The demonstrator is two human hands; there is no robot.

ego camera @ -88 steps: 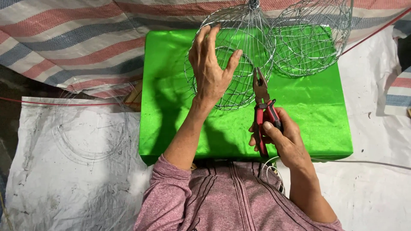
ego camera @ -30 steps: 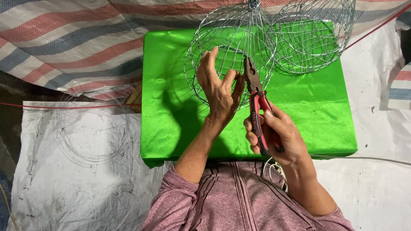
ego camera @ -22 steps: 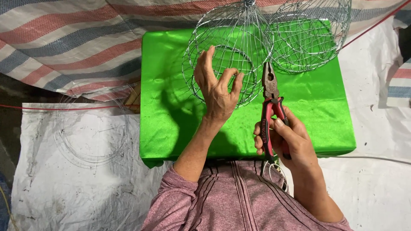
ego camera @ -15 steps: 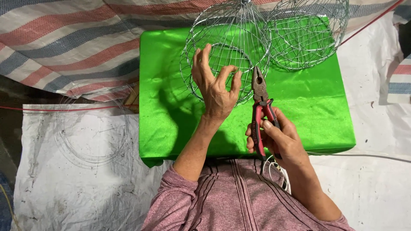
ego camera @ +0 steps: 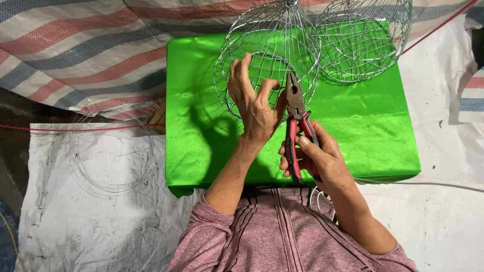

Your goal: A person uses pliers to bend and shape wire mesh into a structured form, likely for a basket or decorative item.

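Item 1: wire basket (ego camera: 269, 48), round, bare metal mesh, lying on the green cloth (ego camera: 353, 116) at its far edge, near the middle. The left hand (ego camera: 254, 100) rests on the basket's near side, fingers partly spread and curled over the wires, thumb and forefinger pinching a wire just beside the plier tips.

Item 2: pliers (ego camera: 296, 131), steel head, red and black grips, held upright, tips pointing away from the person and touching the basket's wire next to the left thumb. The right hand (ego camera: 320, 158) is wrapped around both grips, fingers pressed together. Whether the tips bite the wire cannot be told.

Item 3: second wire basket (ego camera: 360, 38), same make, just to the right of the first, rims touching or nearly so.

Item 4: striped tarpaulin (ego camera: 75, 50), far left, partly under the cloth.

Item 5: white sheet (ego camera: 101, 201), soiled, on the left, with loose wire hoops (ego camera: 108, 161) lying on it.
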